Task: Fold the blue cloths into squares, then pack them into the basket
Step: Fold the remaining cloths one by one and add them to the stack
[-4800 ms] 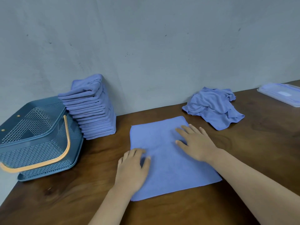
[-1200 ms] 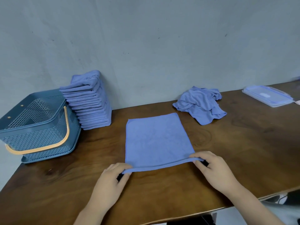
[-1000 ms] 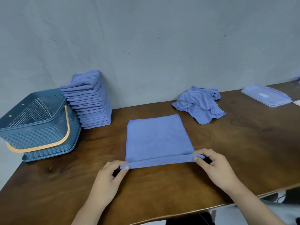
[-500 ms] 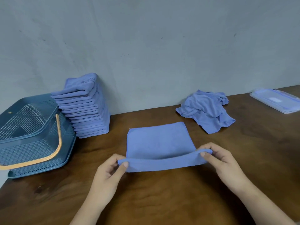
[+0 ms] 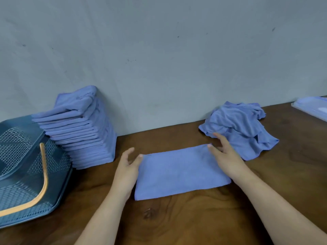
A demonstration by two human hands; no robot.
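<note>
Folded cloth (image 5: pixel 180 174) lies flat on the table (image 5: pixel 194 218), left hand (image 5: pixel 126 171) and right hand (image 5: pixel 228 160) at its far corners, fingers loose, only thumbs touching it.

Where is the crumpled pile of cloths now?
In the head view the crumpled pile lies at the right rear of the table, near the wall, just beyond the right hand and the half-folded cloth.

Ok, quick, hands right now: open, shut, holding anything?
Left hand: thumb on the far left corner of the folded cloth; a pinch cannot be told.
Right hand: open, fingers straight, resting on its far right corner.
</note>
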